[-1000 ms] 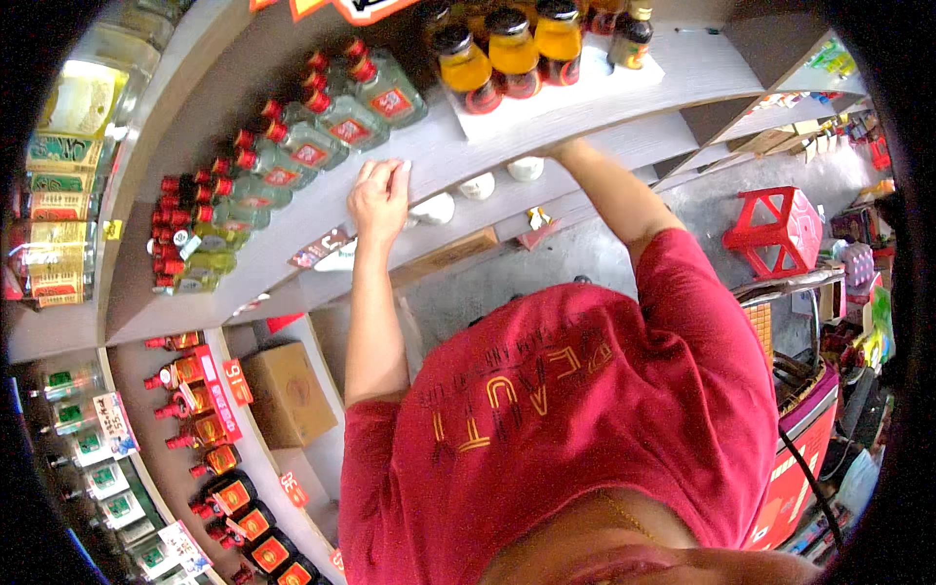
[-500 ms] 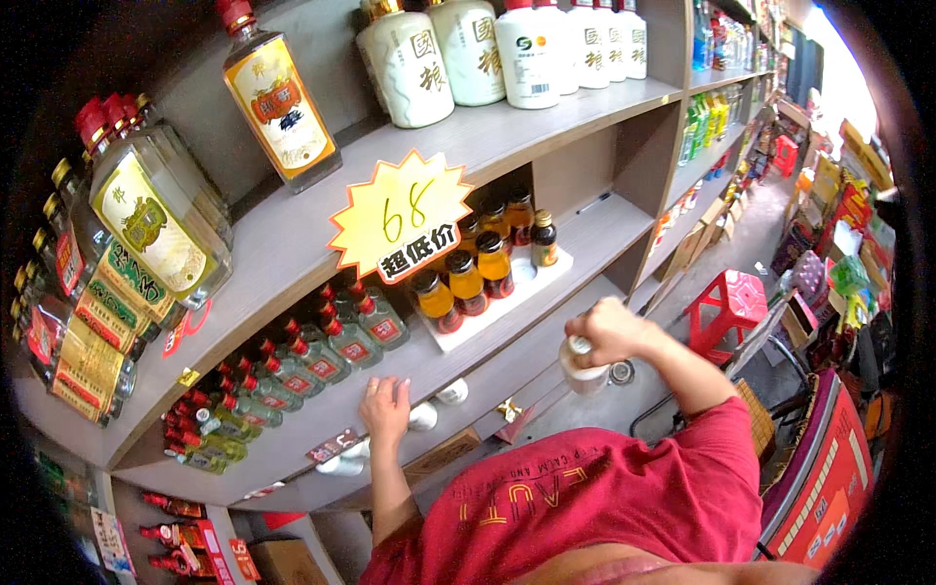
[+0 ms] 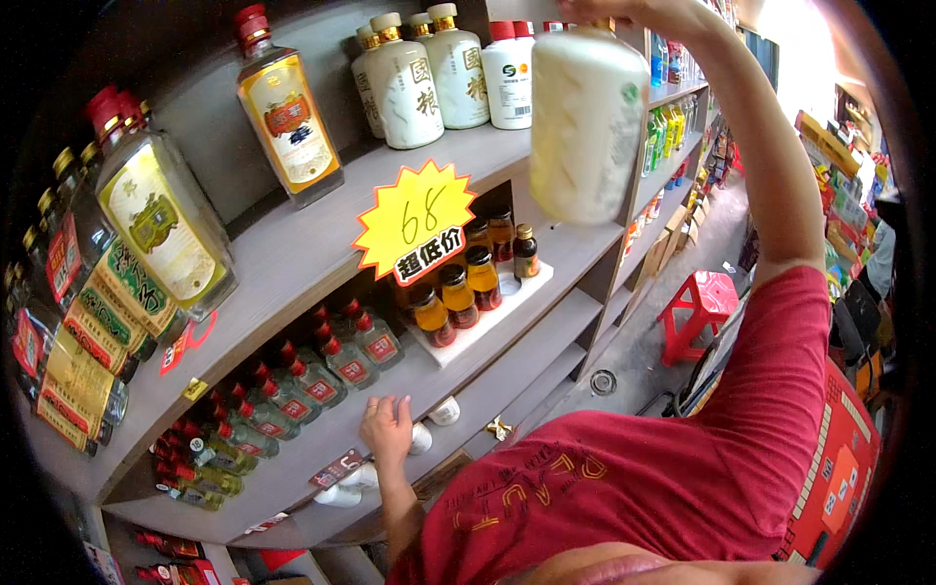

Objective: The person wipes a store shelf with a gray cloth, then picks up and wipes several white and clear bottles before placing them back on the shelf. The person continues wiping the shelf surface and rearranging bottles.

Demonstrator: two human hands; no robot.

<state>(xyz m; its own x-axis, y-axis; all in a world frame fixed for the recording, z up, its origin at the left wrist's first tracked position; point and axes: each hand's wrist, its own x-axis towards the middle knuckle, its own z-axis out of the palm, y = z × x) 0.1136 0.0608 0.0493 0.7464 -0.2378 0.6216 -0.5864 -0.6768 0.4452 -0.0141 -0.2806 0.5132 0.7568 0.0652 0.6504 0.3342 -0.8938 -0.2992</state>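
Raised at the top of the view, my right hand (image 3: 629, 12) grips a large white ceramic bottle (image 3: 588, 127) by its neck. The bottle hangs upright, slightly blurred, in front of the upper shelf. Behind and left of it stand white bottles with gold necks (image 3: 408, 88) and a smaller white bottle with a red cap (image 3: 510, 83). My left hand (image 3: 388, 425) rests with its fingers stretched out on the lower shelf's front edge (image 3: 322, 453). Near it lie small clear bottles with red caps (image 3: 373, 339) and a white tray (image 3: 526, 285) of small amber bottles (image 3: 456, 292).
A yellow starburst price sign (image 3: 414, 222) juts from the upper shelf. Tall glass bottles (image 3: 161, 219) crowd the left, beside a single labelled bottle (image 3: 286, 112). White cups (image 3: 445, 411) sit below the lower shelf. On the right, a red stool (image 3: 700, 314) stands on the floor.
My right hand has risen from below the lower shelf to the upper shelf's height, carrying the white bottle. My left hand stays at the shelf edge. The view has shifted slightly.
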